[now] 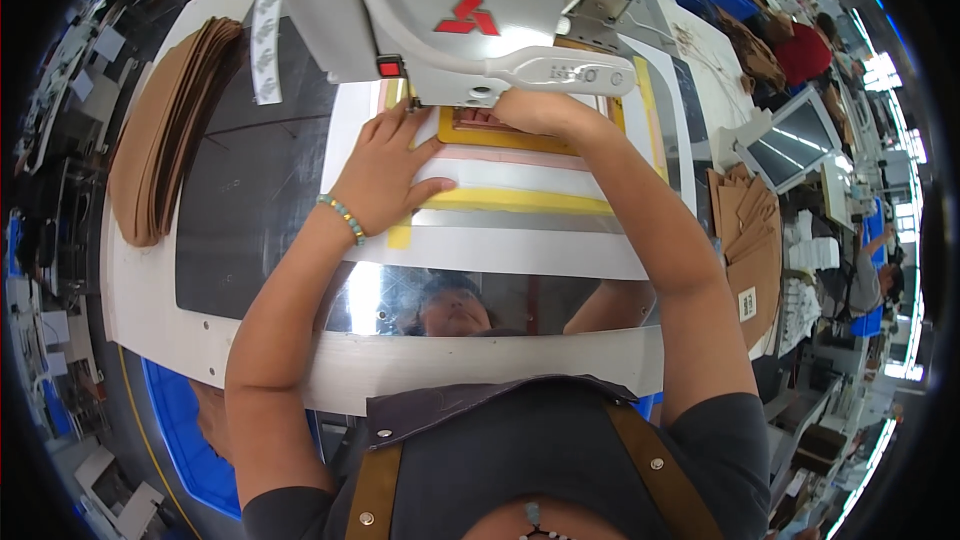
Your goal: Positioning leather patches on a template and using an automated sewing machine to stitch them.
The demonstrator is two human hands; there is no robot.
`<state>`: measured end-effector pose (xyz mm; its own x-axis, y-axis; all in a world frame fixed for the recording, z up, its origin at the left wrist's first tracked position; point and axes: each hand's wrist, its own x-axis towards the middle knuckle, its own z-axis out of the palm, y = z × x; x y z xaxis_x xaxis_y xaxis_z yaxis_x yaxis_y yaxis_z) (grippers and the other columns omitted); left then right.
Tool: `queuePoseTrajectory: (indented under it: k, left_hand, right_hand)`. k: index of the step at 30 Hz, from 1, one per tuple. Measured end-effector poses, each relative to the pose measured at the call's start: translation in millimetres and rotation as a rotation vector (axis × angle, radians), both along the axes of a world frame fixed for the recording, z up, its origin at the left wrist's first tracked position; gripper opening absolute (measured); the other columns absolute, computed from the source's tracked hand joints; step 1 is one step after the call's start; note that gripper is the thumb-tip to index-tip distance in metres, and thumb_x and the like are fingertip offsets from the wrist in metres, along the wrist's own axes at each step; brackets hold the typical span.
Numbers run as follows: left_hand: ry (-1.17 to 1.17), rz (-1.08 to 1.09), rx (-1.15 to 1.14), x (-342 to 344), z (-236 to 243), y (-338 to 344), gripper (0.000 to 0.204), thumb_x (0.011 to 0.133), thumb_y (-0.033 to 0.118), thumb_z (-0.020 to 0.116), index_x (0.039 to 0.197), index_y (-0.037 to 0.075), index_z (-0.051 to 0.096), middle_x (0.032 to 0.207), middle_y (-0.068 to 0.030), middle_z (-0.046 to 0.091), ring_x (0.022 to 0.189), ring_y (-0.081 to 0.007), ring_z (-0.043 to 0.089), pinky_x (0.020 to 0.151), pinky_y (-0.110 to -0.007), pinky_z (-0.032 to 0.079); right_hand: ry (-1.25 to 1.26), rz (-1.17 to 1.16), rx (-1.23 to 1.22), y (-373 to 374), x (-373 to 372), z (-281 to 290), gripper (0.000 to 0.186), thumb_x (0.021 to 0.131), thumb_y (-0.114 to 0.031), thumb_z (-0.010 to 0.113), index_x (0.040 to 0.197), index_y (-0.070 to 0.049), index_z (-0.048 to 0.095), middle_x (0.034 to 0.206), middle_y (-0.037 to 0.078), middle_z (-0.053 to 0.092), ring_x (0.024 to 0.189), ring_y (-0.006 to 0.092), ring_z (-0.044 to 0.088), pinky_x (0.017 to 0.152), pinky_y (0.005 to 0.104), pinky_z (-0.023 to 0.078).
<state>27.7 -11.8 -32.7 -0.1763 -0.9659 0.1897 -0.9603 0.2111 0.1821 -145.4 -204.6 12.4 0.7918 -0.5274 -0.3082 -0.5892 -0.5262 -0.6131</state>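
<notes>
My left hand (385,168) lies with fingers spread on a white sheet-like template (480,240), left of a yellow frame (510,139). Its fingertips come close to the needle area of a white sewing machine head (450,10), and its thumb rests by a yellow strip (520,202). Reaching in from the right, my right hand (540,112) is at the far part of the yellow frame. The machine head and its control panel (565,70) partly cover that hand, so whether its fingers grip anything is hidden. Pinkish strips border the frame.
Brown folded pieces (170,130) are stacked at the left of the table. More brown pieces (745,240) lie at the right, below a tilted screen (790,140). A shiny metal plate (510,305) runs along the near edge. A blue bin (185,440) stands below left.
</notes>
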Motion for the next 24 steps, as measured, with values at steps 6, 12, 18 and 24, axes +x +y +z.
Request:
queuePoseTrajectory:
  k: [6, 12, 18, 24]
  left_hand:
    - [0.031, -0.054, -0.126, 21, -7, 5, 0.063, 0.098, 0.049, 0.069, 0.143, 0.005, 0.064, 0.160, -0.0227, 0.049, 0.153, -0.0423, 0.038, 0.125, -0.052, 0.032]
    - [-0.329, 0.596, -0.138, 171, 68, 37, 0.036, 0.098, 0.028, 0.070, 0.124, 0.003, 0.072, 0.130, -0.0193, 0.071, 0.124, -0.0371, 0.064, 0.103, -0.048, 0.053]
    - [-0.446, 1.002, -0.212, 338, 57, 92, 0.019, 0.094, 0.006, 0.061, 0.100, 0.003, 0.079, 0.107, -0.0235, 0.076, 0.106, -0.0407, 0.072, 0.096, -0.049, 0.056]
    - [-0.294, 0.890, 0.041, 315, 59, 65, 0.026, 0.094, 0.007, 0.062, 0.111, 0.009, 0.081, 0.115, -0.0210, 0.076, 0.112, -0.0394, 0.071, 0.101, -0.048, 0.054]
  right_hand:
    - [-0.115, -0.196, -0.003, 3, -34, -11, 0.036, 0.102, -0.018, 0.058, 0.130, 0.000, 0.072, 0.126, 0.013, 0.075, 0.120, 0.0205, 0.066, 0.100, 0.0350, 0.052]
    - [-0.661, -0.243, 0.049, -16, -126, -27, 0.025, 0.103, -0.006, 0.058, 0.125, -0.002, 0.071, 0.115, 0.007, 0.073, 0.107, 0.0158, 0.068, 0.098, 0.0327, 0.052]
    - [-0.703, -0.428, -0.260, -27, -126, -51, 0.023, 0.104, -0.005, 0.059, 0.123, 0.001, 0.069, 0.100, 0.003, 0.070, 0.086, 0.0091, 0.059, 0.079, 0.0273, 0.049]
    - [-0.662, -0.406, -0.351, -19, -140, -47, 0.022, 0.101, 0.002, 0.060, 0.119, 0.001, 0.071, 0.097, -0.001, 0.067, 0.076, 0.0055, 0.050, 0.071, 0.0217, 0.043]
